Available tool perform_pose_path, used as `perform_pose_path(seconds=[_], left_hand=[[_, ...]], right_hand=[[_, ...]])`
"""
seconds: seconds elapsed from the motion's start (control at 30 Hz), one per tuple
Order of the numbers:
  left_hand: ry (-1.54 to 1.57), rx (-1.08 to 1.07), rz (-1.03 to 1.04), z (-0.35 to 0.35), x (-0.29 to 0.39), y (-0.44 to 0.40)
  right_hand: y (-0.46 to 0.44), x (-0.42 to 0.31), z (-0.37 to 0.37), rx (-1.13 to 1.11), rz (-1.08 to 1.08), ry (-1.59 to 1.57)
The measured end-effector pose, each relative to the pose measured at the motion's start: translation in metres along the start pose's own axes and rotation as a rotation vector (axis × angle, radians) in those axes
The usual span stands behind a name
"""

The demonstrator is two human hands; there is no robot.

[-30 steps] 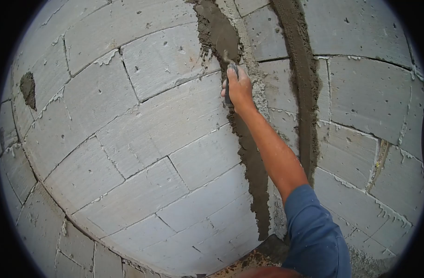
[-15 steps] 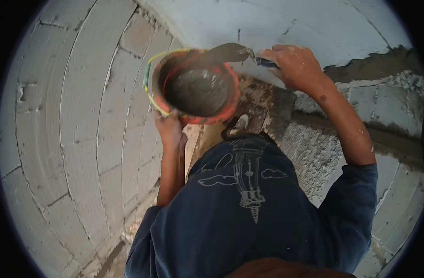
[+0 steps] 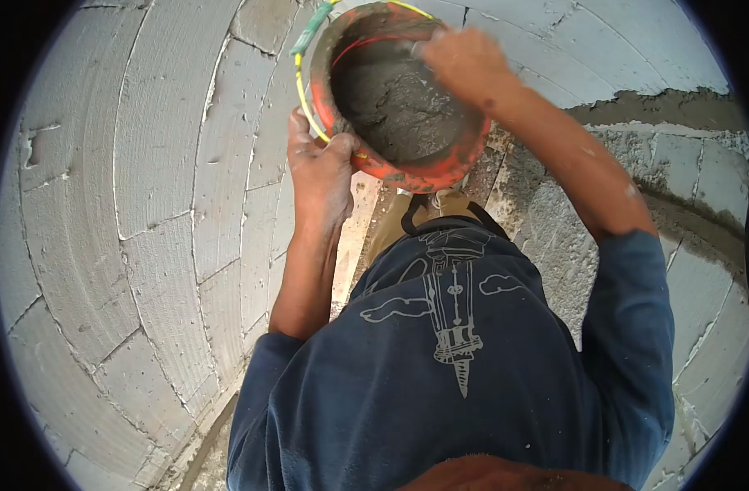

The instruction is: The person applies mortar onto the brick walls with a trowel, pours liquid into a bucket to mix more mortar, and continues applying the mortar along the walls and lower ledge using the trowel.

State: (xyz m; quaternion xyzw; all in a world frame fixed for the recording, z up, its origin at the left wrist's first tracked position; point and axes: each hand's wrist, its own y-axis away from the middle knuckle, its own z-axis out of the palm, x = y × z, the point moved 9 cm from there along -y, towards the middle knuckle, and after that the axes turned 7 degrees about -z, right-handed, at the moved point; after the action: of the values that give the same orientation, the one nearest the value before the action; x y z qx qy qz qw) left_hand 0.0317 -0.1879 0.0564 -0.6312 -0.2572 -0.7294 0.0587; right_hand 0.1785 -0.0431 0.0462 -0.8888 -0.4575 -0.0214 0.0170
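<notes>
An orange bucket caked with grey residue is held up in front of me, tilted so its mouth faces me. Wet grey mortar fills its lower part. My left hand is closed on the bucket's rim at the near left, beside the yellow wire handle with its green grip. Over the far right of the rim, my right hand is closed around a trowel, slightly blurred. The trowel's blade is hardly visible inside the bucket.
A pale block wall rises close on my left, and another block wall stands ahead. At right, a mortar bed runs along a ledge of blocks. My feet stand below the bucket, partly hidden.
My right hand has moved left, from beside the bucket to over its mouth, taking the trowel blade inside. My left hand has raised the bucket, tipping its mouth more towards me.
</notes>
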Motion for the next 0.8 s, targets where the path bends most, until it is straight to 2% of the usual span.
perform_pose_path(seconds=[0.1,0.2,0.3,0.37,0.47,0.57,0.67,0.8], left_hand=[[0.006,-0.028,-0.036,-0.008,0.002,-0.004],[-0.023,-0.028,-0.055,-0.017,0.001,0.002],[-0.049,-0.060,-0.011,-0.017,-0.006,0.006],[0.009,-0.095,-0.041,-0.011,-0.009,0.010],[0.017,-0.065,-0.060,-0.022,-0.006,0.011],[0.023,-0.011,-0.071,-0.044,-0.005,0.010],[0.048,0.021,-0.084,-0.047,0.002,0.014],[0.064,0.031,-0.046,-0.050,0.006,0.016]], right_hand=[[0.018,-0.027,0.009,-0.056,-0.173,-0.187],[0.049,-0.008,-0.013,-0.074,-0.060,-0.464],[0.056,-0.009,0.051,-0.366,0.098,-0.612],[0.056,-0.062,0.109,-0.165,-0.053,-1.076],[0.058,-0.086,0.084,-0.097,-0.041,-1.029],[0.065,-0.069,0.025,-0.161,0.044,-0.696],[0.060,-0.079,0.018,0.056,-0.032,-0.406],[0.059,-0.066,0.003,-0.084,0.033,-0.448]])
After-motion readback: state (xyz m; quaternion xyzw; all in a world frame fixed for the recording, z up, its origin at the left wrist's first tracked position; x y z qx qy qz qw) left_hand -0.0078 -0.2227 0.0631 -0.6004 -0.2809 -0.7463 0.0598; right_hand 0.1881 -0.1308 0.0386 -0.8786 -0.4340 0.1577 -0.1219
